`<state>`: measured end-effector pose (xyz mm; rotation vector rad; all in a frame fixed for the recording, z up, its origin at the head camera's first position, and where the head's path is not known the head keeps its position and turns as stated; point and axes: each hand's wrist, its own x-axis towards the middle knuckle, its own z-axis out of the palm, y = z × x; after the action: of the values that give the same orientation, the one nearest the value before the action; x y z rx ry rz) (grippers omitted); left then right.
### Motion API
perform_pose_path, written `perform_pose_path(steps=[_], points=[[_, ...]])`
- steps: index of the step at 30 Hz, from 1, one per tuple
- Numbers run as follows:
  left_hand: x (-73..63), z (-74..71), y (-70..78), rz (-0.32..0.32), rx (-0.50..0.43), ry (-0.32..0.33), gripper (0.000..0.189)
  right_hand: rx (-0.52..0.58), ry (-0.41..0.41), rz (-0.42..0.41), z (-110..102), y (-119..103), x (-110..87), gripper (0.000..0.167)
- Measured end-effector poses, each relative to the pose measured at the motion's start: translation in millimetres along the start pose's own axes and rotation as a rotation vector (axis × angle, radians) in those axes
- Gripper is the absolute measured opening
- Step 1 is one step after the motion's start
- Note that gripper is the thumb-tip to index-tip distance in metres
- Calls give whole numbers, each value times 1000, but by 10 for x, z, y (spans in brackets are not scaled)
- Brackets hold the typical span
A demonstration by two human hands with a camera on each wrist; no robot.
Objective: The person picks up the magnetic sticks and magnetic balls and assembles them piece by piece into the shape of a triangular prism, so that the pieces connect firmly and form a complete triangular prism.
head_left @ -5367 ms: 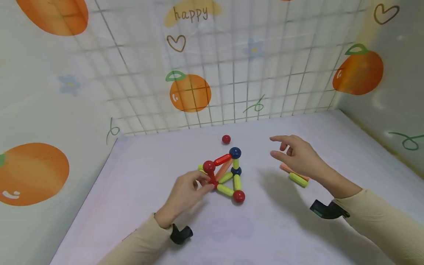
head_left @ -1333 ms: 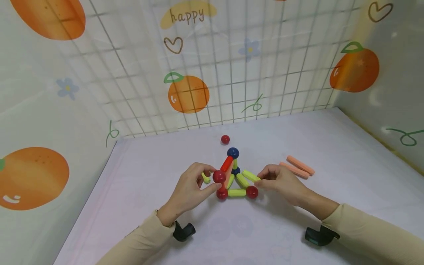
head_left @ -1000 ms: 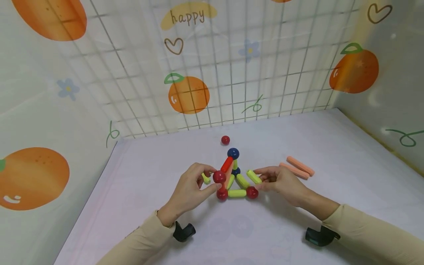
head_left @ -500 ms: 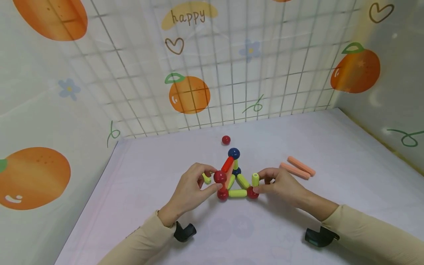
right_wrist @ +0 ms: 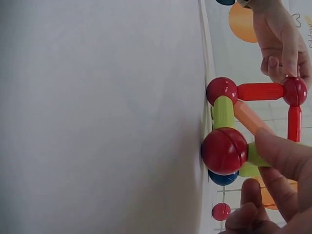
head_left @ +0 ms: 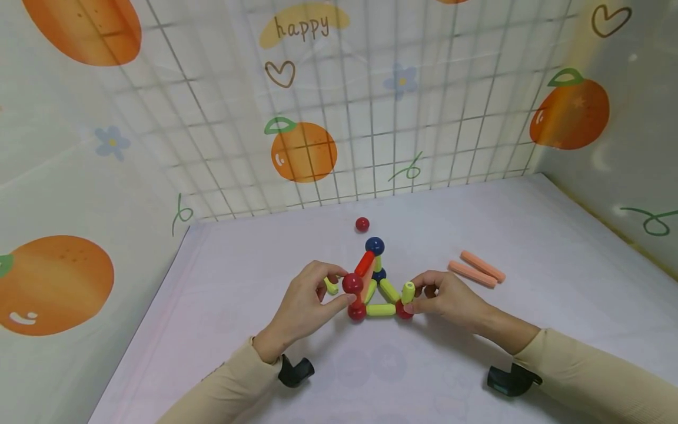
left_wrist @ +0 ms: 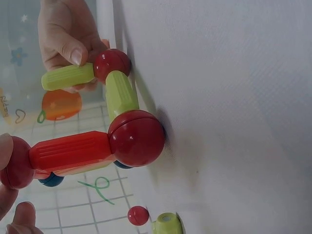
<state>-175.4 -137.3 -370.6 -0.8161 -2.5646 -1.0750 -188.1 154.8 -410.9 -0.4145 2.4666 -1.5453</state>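
Note:
A frame of magnetic rods and balls stands on the table in front of me. My left hand (head_left: 304,306) pinches the upper red ball (head_left: 352,283) at its near left corner, on top of an upright red rod (left_wrist: 73,152). With thumb and fingers my right hand (head_left: 452,300) holds a yellow-green magnetic rod (head_left: 408,292). This rod stands up from the lower right red ball (right_wrist: 224,151), its base partly covered by the thumb. A yellow-green rod (head_left: 380,310) joins that ball to the lower left red ball (head_left: 356,312). A blue ball (head_left: 375,245) tops the back corner.
Two orange rods (head_left: 472,274) lie on the table behind the right hand. One loose red ball (head_left: 362,224) sits beyond the frame. Another yellow-green piece (head_left: 331,287) lies behind the left hand's fingers. A printed curtain (head_left: 228,118) closes off the back.
My right hand has come in from the right with the yellow-green rod, which then tipped upright onto the lower right red ball. Earlier the frame turned slightly; the left hand now holds its upper red ball.

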Motion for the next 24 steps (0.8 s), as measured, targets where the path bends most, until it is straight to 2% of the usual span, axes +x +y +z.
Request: perform_pose_path(steps=[11,24], points=[[-25,-4,-1,6,2,11,34,8,-29,-17,16,-17,31,30],[-115,2,17,29,2,64,36,-5,-76,-26,59,-33,72,28]])
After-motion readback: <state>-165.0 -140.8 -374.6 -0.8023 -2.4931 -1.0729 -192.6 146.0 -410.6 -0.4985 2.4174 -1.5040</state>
